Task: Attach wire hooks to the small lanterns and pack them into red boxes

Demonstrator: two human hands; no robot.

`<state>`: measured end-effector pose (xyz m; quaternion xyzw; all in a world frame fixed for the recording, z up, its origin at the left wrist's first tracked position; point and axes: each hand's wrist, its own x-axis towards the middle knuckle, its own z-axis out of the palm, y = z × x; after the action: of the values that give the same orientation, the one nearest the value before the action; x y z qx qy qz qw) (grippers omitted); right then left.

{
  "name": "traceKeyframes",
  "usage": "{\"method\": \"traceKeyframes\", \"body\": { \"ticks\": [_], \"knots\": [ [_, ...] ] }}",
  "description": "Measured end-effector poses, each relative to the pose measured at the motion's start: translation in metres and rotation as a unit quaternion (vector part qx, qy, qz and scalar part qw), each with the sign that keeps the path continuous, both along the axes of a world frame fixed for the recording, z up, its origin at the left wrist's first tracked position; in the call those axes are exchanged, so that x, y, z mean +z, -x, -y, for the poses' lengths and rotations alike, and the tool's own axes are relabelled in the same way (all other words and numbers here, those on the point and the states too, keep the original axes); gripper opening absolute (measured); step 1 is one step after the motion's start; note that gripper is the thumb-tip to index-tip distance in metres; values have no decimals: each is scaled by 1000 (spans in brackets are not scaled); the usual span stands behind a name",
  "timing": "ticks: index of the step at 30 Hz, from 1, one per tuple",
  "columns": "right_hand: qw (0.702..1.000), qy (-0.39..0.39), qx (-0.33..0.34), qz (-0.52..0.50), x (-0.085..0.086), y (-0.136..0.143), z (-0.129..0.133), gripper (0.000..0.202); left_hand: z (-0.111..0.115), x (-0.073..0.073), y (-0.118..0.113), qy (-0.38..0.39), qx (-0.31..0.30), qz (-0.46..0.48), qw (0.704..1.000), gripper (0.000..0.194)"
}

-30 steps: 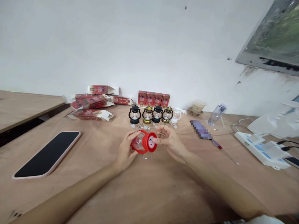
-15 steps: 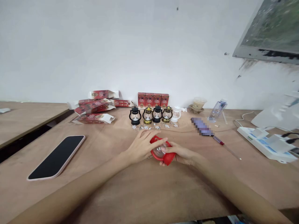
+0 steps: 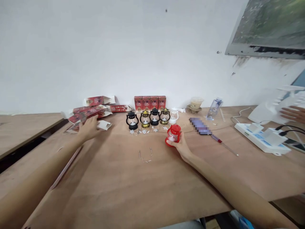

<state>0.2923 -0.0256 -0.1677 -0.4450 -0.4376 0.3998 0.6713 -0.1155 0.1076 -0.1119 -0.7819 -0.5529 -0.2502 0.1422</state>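
My right hand [image 3: 182, 144] holds a small red lantern [image 3: 175, 135] upright, gripping its side and base. Its clear globe shows a white candle shape inside. At the left, my left hand [image 3: 89, 128] reaches over the lowest red carton [image 3: 73, 128] in a loose pile, fingers apart and touching or just above it; the fingertips are partly hidden. A bent thin wire handle [image 3: 145, 161] lies on the table between my arms. Behind it stands a row of small lanterns: a black lantern [image 3: 132, 121], a gold-and-black lantern [image 3: 145, 120], others alike, and a white lantern [image 3: 174, 116].
Several upright red boxes [image 3: 150, 103] stand against the wall. Small packets [image 3: 144, 131] lie before the lanterns. Rightward are a drink cup [image 3: 196, 103], a bottle [image 3: 214, 108], a screwdriver [image 3: 224, 144] and a power strip [image 3: 262, 140]. Another person's hand [image 3: 294, 113] is at far right. My left forearm covers most of a phone [image 3: 65, 168].
My left hand has let go of the red lantern and moved left to the cartons. My right hand now holds the lantern upright, farther from me. The wire handle is uncovered. The view has shifted right.
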Motion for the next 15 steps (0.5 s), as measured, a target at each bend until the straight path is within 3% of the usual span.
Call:
{"method": "traceKeyframes", "body": {
  "ticks": [4, 9, 12, 15],
  "knots": [
    [999, 15, -6, 32, -2, -2, -2, 67, -5, 2, 26, 35, 26, -49, 998, 65],
    [996, 26, -46, 73, -13, -4, -6, 67, 2, 5, 23, 74, 35, -89, 993, 44],
    [989, -20, -102, 108, -22, -4, -5, 67, 18, 20, 11, 98, 66, -128, 985, 38],
    [953, -96, -191, 216, -23, -1, 7, 62, 40, 45, -3, 82, 81, -138, 984, 42]
  ]
}}
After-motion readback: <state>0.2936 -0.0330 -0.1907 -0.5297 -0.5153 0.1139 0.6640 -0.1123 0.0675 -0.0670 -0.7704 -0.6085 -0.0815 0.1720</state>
